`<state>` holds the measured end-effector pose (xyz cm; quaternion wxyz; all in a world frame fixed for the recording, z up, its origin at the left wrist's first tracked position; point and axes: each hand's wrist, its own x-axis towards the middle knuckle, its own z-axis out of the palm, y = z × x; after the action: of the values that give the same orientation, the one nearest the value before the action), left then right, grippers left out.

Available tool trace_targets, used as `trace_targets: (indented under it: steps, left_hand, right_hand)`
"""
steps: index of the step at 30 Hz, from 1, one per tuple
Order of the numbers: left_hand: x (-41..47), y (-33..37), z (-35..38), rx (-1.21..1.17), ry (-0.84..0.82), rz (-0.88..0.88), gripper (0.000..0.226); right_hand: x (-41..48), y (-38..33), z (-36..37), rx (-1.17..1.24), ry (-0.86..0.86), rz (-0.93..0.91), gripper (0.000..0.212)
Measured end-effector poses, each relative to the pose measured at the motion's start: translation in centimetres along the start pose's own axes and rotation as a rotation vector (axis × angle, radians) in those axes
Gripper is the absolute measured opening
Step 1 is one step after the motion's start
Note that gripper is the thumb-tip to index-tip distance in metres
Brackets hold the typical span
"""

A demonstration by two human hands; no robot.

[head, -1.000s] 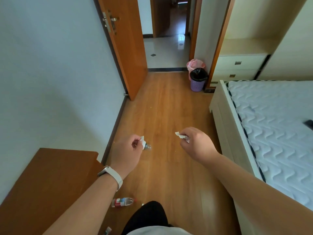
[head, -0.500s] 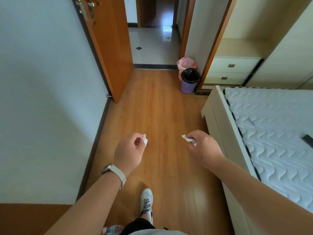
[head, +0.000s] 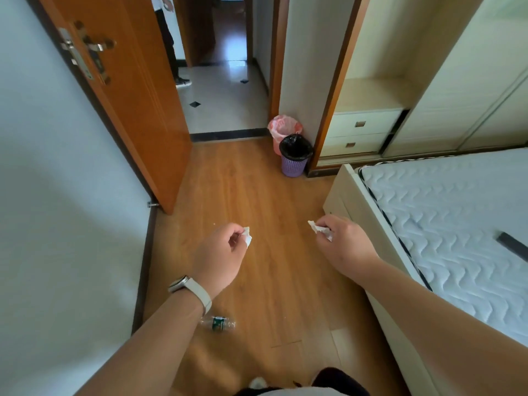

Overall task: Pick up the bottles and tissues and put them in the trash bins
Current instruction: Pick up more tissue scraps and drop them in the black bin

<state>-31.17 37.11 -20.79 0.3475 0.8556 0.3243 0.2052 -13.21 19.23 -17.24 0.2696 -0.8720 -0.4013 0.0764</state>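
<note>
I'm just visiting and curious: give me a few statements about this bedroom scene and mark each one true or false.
1. Each hand pinches a crumpled white tissue: left hand with the left tissue, right hand with the right tissue. True.
2. The purple basket bin with a black liner stands beside the pink-lined bin. True.
3. A clear plastic bottle with a green label is already in a bin. False: it lies on the wooden floor near the left wrist.
4. The orange wooden door is shut. False: it stands open.
5. The mattress is bare of objects. False: a dark flat object lies on it.
</note>
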Motion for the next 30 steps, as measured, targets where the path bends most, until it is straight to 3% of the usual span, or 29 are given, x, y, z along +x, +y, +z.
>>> trace_targets:
  steps: [7, 22, 27, 30]
  left_hand:
    - [7.8, 1.6, 2.4, -0.020, -0.056, 0.051, 0.010]
    - [31.2, 6.9, 9.2, 0.124, -0.094, 0.022, 0.007]
    - [36.6, 8.6, 11.8, 0.294, -0.147, 0.206, 0.013]
    - [39.8, 9.0, 12.6, 0.282, -0.146, 0.199, 0.013]
  right_hand:
    - [6.4, 2.6, -1.3, -0.001, -0.008, 0.091, 0.017]
    - [31.7, 12.5, -3.8, 0.085, -0.020, 0.018, 0.020]
    - [36.7, 15.6, -5.1, 0.101, -0.037, 0.087, 0.023]
    - [39.1, 16.8, -5.6, 0.095, -0.046, 0.105, 0.026]
